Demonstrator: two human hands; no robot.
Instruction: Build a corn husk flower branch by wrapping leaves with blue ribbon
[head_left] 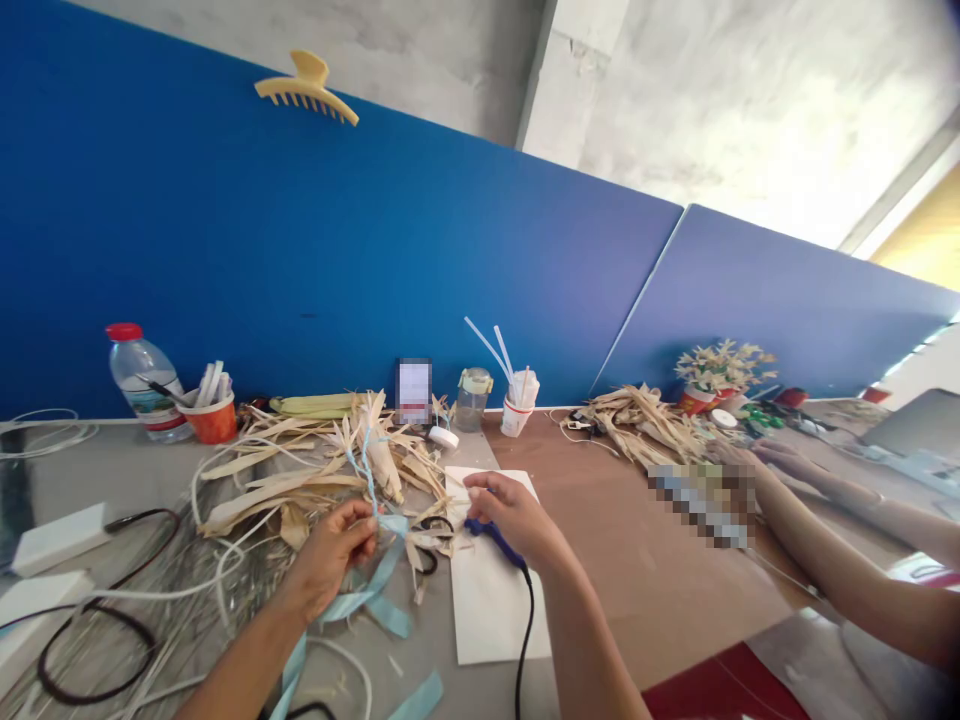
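My left hand (337, 550) is closed, its thumb and fingertips pinched on a light blue ribbon (386, 575) that trails down the table. A twisted pale blue strand (368, 470) rises from the pinch beside dried corn husks (384, 465). To the right, my right hand (517, 515) hovers with fingers loosely bent and apart, and I see nothing between them. Just under it lies a dark blue tool (499, 540) with a black cord, partly hidden by the hand, on a white sheet (487, 620). Black-handled scissors (431, 540) lie between my hands, partly covered by husk scraps.
A bottle (146, 385), an orange cup (210, 415), a phone (414, 390), a jar (472, 400) and a white cup (517, 410) line the blue partition (337, 250). White cables (225, 565) loop at left. Another person's arms (810, 530) reach in at right, near more husks (645, 420).
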